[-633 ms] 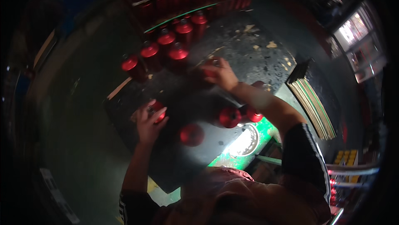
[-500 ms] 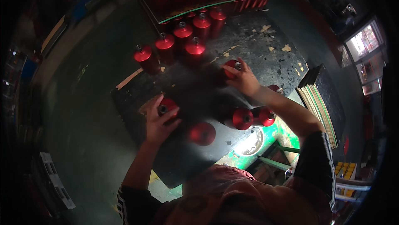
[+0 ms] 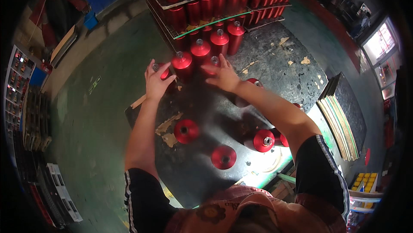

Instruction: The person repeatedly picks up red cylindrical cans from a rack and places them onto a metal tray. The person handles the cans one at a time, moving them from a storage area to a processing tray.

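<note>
At the far left of the dark tabletop, my left hand [image 3: 158, 82] has its fingers curved round the shoulder of a red metal bottle [image 3: 164, 72]. My right hand [image 3: 225, 77] grips another red bottle [image 3: 209, 66] in the same way, just right of it. Both bottles stand upright with bare threaded necks, their lower parts hidden. More red bottles, including one red bottle [image 3: 181, 61], stand between and behind my hands. Closer to me are a red bottle [image 3: 186, 131], a second red bottle [image 3: 223, 157] and a third red bottle [image 3: 263, 141]. Behind my right forearm, one red bottle [image 3: 254, 82] is partly covered.
Stacked layers of red bottles on boards [image 3: 206, 11] rise at the table's far edge. A pile of thin boards [image 3: 337, 125] lies to the right. Peeled patches [image 3: 170, 129] mark the dark tabletop [image 3: 275, 67]. Green floor [image 3: 94, 116] stretches along the left.
Both hands have moved away from two nearer bottles, which now stand free on the table, and have reached to two bottles at the far left. The view has shifted slightly.
</note>
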A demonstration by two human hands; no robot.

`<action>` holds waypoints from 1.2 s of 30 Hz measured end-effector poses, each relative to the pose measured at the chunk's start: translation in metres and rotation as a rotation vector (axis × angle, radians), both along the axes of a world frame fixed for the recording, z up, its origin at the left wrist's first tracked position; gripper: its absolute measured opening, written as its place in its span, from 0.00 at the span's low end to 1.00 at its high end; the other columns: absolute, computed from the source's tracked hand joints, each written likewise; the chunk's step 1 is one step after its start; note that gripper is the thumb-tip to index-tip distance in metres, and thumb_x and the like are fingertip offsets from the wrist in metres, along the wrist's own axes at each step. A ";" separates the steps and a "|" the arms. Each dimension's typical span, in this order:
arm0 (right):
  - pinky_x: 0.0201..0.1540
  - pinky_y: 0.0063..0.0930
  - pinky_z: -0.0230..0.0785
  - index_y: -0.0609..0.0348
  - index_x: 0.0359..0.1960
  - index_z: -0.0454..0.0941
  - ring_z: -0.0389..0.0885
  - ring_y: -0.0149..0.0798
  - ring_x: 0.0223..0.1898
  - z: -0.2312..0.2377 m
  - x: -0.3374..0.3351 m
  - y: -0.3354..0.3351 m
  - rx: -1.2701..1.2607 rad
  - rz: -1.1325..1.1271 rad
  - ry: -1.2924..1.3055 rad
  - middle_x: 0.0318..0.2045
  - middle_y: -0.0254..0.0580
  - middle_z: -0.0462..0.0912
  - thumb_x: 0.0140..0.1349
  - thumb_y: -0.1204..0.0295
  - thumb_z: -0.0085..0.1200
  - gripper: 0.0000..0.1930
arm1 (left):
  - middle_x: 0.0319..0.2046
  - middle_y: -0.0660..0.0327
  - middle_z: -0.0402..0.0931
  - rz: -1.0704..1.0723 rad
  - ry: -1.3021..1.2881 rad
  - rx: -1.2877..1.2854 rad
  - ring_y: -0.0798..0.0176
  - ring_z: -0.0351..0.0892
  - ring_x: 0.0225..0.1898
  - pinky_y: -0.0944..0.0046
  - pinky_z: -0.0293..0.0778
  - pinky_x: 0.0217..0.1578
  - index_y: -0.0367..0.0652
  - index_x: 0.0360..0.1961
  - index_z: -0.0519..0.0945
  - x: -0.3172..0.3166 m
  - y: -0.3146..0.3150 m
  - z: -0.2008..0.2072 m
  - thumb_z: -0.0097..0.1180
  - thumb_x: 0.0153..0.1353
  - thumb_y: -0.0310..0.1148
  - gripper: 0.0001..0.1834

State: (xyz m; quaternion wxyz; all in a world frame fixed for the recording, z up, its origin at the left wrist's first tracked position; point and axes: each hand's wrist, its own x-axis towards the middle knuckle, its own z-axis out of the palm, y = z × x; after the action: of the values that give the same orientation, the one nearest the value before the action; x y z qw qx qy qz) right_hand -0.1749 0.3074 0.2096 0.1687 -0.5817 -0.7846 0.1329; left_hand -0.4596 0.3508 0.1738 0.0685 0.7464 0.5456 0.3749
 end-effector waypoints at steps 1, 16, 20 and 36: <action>0.70 0.53 0.53 0.26 0.64 0.71 0.48 0.74 0.70 -0.009 -0.001 0.007 0.053 0.000 0.046 0.69 0.73 0.49 0.56 0.61 0.65 0.31 | 0.68 0.50 0.60 0.006 -0.020 0.008 0.44 0.62 0.64 0.52 0.63 0.64 0.64 0.55 0.81 0.001 0.006 -0.007 0.72 0.49 0.37 0.29; 0.64 0.47 0.61 0.32 0.54 0.75 0.64 0.62 0.59 0.070 0.052 -0.038 0.322 -0.082 0.403 0.55 0.57 0.65 0.51 0.65 0.67 0.26 | 0.62 0.51 0.69 0.071 -0.166 0.247 0.47 0.70 0.59 0.52 0.67 0.59 0.48 0.53 0.82 -0.019 -0.103 0.074 0.66 0.53 0.26 0.23; 0.66 0.40 0.57 0.48 0.55 0.76 0.63 0.47 0.61 0.146 0.105 -0.123 0.546 -0.053 0.709 0.53 0.43 0.73 0.53 0.72 0.66 0.25 | 0.65 0.51 0.66 0.083 -0.235 0.340 0.50 0.68 0.62 0.54 0.65 0.62 0.36 0.55 0.78 -0.034 -0.189 0.137 0.60 0.56 0.22 0.23; 0.42 0.65 0.77 0.44 0.54 0.66 0.79 0.56 0.49 0.030 0.386 -0.591 0.176 -0.427 2.036 0.55 0.43 0.72 0.60 0.53 0.57 0.23 | 0.66 0.54 0.66 -1.063 -1.652 -1.275 0.50 0.70 0.62 0.45 0.66 0.63 0.55 0.65 0.70 0.358 -0.493 0.046 0.43 0.70 0.51 0.26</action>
State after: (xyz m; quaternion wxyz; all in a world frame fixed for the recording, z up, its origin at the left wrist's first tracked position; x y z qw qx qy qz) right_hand 0.2115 -0.2834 0.2393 0.8119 -0.3071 -0.1593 0.4702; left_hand -0.1013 -0.1422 0.2197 0.9121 0.2408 0.0437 0.3288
